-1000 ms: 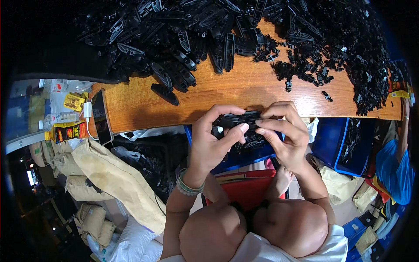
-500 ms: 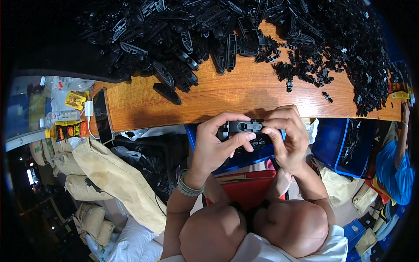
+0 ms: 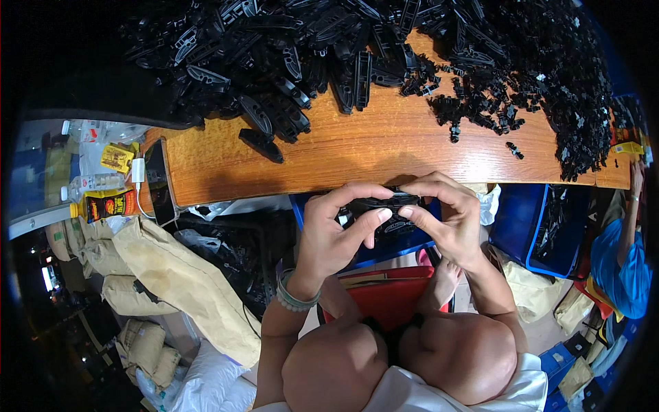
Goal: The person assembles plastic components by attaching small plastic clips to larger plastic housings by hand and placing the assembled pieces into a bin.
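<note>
A bare strip inside the worktop's (image 3: pixel 364 154) near edge permits lateral passage. The left hand (image 3: pixel 329 230) and right hand (image 3: pixel 454 223) obstruct mid-edge access. Long black parts (image 3: pixel 309 48) block the far edge; small black clips (image 3: pixel 580 103), the right edge; a phone (image 3: pixel 161 189), the near left corner.

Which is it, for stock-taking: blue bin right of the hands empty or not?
Not empty: black parts show inside the blue bin. Fullness: cannot tell.

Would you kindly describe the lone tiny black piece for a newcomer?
On the wooden table, find the heap of tiny black parts at the right. Left of its lower end lies the tiny black piece, alone, with bare wood all around.
</note>
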Action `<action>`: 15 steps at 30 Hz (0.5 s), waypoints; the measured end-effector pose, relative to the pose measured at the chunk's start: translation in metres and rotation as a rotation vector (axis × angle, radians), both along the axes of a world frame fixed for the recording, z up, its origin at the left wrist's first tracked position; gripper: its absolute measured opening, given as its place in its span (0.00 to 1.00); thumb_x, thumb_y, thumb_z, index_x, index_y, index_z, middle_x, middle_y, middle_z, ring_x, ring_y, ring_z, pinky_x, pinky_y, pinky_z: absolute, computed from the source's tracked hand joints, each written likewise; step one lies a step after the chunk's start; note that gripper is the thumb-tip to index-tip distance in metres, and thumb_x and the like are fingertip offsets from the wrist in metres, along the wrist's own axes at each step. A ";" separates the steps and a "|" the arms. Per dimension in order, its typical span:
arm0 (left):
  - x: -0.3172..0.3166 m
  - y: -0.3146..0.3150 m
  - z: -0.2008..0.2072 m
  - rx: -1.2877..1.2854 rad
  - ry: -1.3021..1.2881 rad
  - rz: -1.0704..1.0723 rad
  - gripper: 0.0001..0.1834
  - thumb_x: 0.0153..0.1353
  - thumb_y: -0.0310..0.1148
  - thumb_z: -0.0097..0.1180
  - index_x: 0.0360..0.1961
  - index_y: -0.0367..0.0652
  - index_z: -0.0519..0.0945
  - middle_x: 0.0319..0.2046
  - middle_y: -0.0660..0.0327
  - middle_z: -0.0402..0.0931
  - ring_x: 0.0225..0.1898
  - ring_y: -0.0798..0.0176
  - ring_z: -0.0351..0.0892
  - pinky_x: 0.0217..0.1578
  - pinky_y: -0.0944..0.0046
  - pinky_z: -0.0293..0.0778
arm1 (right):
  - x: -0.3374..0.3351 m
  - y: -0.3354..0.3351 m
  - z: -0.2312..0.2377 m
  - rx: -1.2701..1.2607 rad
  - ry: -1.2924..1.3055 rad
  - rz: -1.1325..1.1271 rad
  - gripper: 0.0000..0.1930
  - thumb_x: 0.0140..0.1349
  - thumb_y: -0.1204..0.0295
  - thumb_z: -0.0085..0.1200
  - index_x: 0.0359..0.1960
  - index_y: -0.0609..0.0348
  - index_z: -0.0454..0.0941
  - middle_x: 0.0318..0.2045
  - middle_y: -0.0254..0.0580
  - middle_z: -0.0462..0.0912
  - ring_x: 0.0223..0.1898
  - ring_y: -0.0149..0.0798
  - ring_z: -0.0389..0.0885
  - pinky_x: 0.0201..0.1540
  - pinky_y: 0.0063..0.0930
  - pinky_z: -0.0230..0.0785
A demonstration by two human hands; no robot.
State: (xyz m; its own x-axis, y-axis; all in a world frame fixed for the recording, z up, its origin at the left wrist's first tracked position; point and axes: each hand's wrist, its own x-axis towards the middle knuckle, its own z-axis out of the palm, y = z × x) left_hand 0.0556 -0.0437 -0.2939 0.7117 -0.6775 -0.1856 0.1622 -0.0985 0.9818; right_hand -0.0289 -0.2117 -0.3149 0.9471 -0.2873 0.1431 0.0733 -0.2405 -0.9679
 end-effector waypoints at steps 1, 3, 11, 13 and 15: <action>0.000 0.001 0.002 0.025 0.037 -0.013 0.12 0.51 0.21 0.59 0.39 0.39 0.79 0.28 0.60 0.79 0.21 0.76 0.72 0.23 0.76 0.68 | 0.000 -0.001 0.000 -0.009 -0.001 0.025 0.11 0.46 0.77 0.64 0.33 0.66 0.80 0.29 0.43 0.80 0.32 0.36 0.78 0.36 0.26 0.68; -0.001 0.005 -0.011 0.027 -0.130 -0.044 0.13 0.50 0.22 0.59 0.39 0.39 0.79 0.28 0.60 0.78 0.23 0.74 0.73 0.24 0.75 0.69 | 0.000 -0.006 -0.002 -0.016 -0.003 0.051 0.10 0.47 0.77 0.63 0.33 0.66 0.80 0.29 0.42 0.81 0.31 0.36 0.78 0.36 0.26 0.68; 0.021 0.028 -0.023 0.381 -0.786 0.588 0.09 0.48 0.24 0.62 0.31 0.36 0.77 0.26 0.60 0.75 0.28 0.65 0.73 0.30 0.67 0.68 | 0.007 -0.043 0.000 -0.384 0.056 -0.374 0.06 0.53 0.76 0.59 0.30 0.65 0.78 0.27 0.42 0.79 0.28 0.37 0.77 0.33 0.25 0.68; 0.048 0.036 -0.033 0.478 -0.801 0.680 0.11 0.48 0.26 0.63 0.33 0.37 0.76 0.25 0.61 0.74 0.27 0.66 0.72 0.28 0.68 0.67 | 0.024 -0.045 -0.001 -0.556 0.072 -0.507 0.10 0.52 0.74 0.60 0.34 0.64 0.75 0.28 0.44 0.76 0.27 0.40 0.77 0.32 0.28 0.68; 0.062 0.039 -0.036 0.553 -0.803 0.765 0.13 0.49 0.28 0.63 0.36 0.37 0.75 0.24 0.61 0.73 0.26 0.66 0.71 0.27 0.69 0.67 | 0.037 -0.048 -0.008 -0.659 0.074 -0.513 0.11 0.51 0.74 0.61 0.35 0.63 0.74 0.28 0.45 0.76 0.28 0.42 0.77 0.33 0.29 0.68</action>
State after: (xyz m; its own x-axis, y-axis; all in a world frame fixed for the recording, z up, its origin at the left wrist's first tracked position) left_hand 0.1172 -0.0051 -0.3299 0.9339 -0.0079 0.3573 -0.2683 -0.6761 0.6862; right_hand 0.0080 -0.2594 -0.3234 0.7350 -0.5649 0.3750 -0.2580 -0.7445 -0.6157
